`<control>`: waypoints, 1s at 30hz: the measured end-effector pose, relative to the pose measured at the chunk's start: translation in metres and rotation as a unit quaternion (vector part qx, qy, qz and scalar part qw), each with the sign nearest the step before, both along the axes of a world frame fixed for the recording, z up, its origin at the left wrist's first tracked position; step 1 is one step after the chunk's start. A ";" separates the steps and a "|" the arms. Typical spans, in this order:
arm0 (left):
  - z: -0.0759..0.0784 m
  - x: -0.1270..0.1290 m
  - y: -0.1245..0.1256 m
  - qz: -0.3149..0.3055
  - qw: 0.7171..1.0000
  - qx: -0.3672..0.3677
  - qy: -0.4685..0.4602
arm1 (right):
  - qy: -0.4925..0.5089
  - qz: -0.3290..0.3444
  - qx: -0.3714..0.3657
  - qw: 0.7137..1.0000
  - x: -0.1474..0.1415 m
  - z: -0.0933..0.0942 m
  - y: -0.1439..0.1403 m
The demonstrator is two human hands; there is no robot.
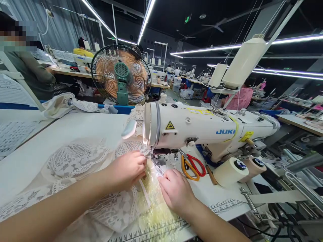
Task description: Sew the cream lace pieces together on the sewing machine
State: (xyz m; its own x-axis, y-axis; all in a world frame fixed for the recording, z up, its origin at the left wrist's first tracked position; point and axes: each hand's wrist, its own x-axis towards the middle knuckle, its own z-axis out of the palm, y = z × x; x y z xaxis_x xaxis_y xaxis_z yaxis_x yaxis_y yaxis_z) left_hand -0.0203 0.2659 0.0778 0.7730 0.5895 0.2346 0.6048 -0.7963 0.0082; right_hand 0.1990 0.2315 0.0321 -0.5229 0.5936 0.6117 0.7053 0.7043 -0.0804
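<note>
Where the white table (83, 125) comes nearest, black ruler markings (155, 231) run along its edge, partly under a sheet of crinkled yellowish film (161, 215). White lace fabric (78, 156) spreads over the left side, in loose folds, passing beneath the left forearm. Just past the film, the left hand (132, 169) rests on the lace close to the needle area, its fingers curled under; I cannot tell whether they pinch the cloth. Near it, the right hand (176, 189) has its thumb and fingertips drawn together on a slim pale piece (158, 170) pointing toward the needle; what that piece is, I can't make out.

Right above the hands stretches a white sewing machine (176, 124) marked JUKI, some of the lace bunched behind its head. Under its arm lie scissors (202, 165) with red and orange handles, beside a wooden-handled tool (211, 175) and two thread cones (229, 172), one cream, one pinkish. Taller cones (244, 62) stand on a rack over the machine.

Beyond the table, a big green-motored fan (121, 75) faces a co-worker's bench. Farther off I see someone in yellow (82, 52), someone in pink (242, 97), and rows of machines under long strip lights (146, 22).
</note>
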 end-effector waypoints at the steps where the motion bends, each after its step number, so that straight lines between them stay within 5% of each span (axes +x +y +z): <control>1: 0.003 0.002 -0.006 -0.012 1.000 -0.017 0.022 | 0.021 0.012 -0.020 1.000 0.001 0.003 -0.002; 5: 0.008 0.006 -0.018 0.015 0.994 -0.057 0.095 | 0.140 0.037 -0.120 0.982 -0.001 0.006 -0.021; 9: 0.016 0.006 -0.010 0.069 0.975 -0.196 -0.077 | 0.246 0.042 -0.197 0.948 -0.017 -0.010 -0.052; 12: 0.018 0.009 -0.001 0.106 0.951 -0.251 -0.149 | 0.231 0.102 -0.221 0.942 -0.033 -0.020 -0.066; 15: 0.009 0.011 0.002 0.152 0.956 -0.211 -0.138 | 0.200 0.102 -0.199 0.954 -0.040 -0.019 -0.062; 21: -0.018 0.007 -0.004 0.223 0.966 -0.094 -0.090 | 0.107 -0.046 -0.223 0.968 -0.026 -0.007 -0.037; 26: -0.015 0.011 -0.010 0.201 0.976 -0.049 0.067 | 0.049 -0.054 -0.222 0.972 -0.021 -0.003 -0.030; 30: -0.013 0.016 -0.009 0.212 0.971 -0.060 0.091 | -0.017 -0.068 -0.224 0.972 -0.019 0.002 -0.027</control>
State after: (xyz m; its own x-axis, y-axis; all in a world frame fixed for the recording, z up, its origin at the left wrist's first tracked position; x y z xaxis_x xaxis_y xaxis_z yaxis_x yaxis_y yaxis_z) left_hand -0.0041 0.2566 0.0648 0.4770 0.8785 0.0271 0.8782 -0.4753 -0.0532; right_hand 0.1802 0.2045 0.0336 -0.4365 0.8617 0.2587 0.7974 0.5037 -0.3323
